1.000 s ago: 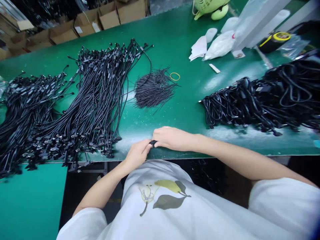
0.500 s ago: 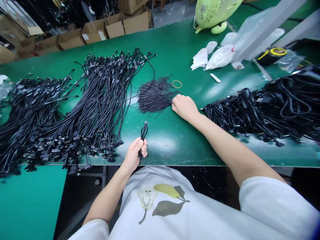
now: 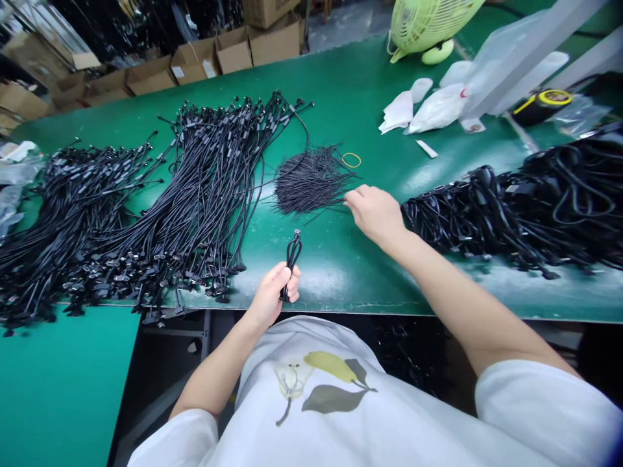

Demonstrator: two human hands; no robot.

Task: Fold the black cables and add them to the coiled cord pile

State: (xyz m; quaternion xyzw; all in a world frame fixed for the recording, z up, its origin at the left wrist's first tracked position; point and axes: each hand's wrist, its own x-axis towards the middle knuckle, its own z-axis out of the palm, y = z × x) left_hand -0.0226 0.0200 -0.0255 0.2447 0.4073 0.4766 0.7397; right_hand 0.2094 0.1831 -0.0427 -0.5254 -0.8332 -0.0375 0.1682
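My left hand is shut around a folded black cable, whose loop and small metal-tipped plug stick up above my fingers. This hand is over the table's front edge. My right hand reaches out at the right edge of a mound of short, thin black ties or wires, with its fingertips among the outermost strands. I see nothing held in it. A yellow rubber band lies just beyond the mound.
Large piles of black cables lie to the left, and another heap lies to the right, on the green table. White plastic bags, a green fan and cardboard boxes stand beyond.
My hands were together at the table edge, then my right hand moved out to the mound of ties. My left hand now holds the cable folded and upright, and my view has shifted slightly.
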